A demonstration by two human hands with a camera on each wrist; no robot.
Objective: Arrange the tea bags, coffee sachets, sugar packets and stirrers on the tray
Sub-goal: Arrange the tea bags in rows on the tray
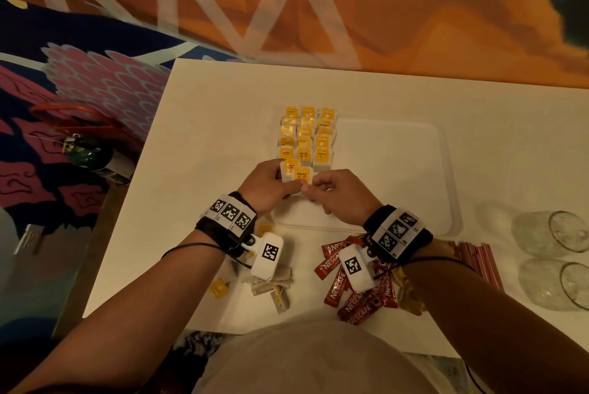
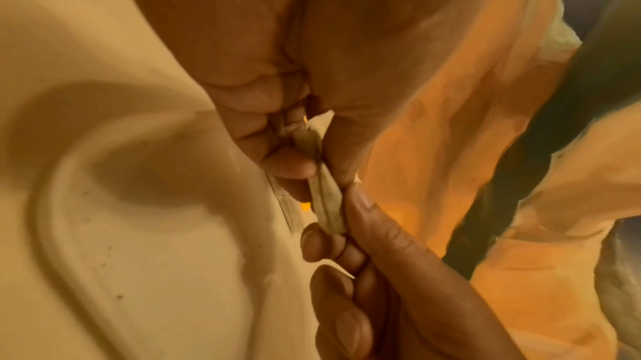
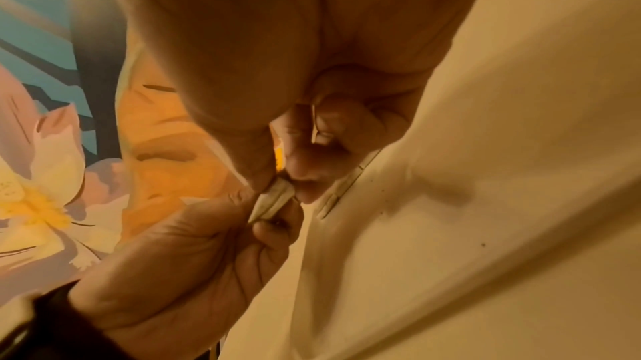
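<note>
A white tray (image 1: 398, 170) lies on the table. Three columns of yellow-tagged tea bags (image 1: 307, 135) fill its left part. Just in front of those columns my left hand (image 1: 287, 183) holds two tea bags (image 1: 301, 174) above the tray's near left area. My right hand (image 1: 310, 188) pinches the near corner of the same bags. In the left wrist view the tea bags (image 2: 326, 193) show edge-on between the left thumb and fingers, with the right hand (image 2: 341, 229) pinching from below. In the right wrist view the bags (image 3: 274, 200) are squeezed between both hands.
Loose tea bags (image 1: 271, 285) lie near the table's front edge under my left wrist. Red coffee sachets (image 1: 353, 294) and brownish packets (image 1: 409, 294) are piled under my right wrist. Striped stirrers (image 1: 475, 261) and two glasses (image 1: 554, 234) sit to the right.
</note>
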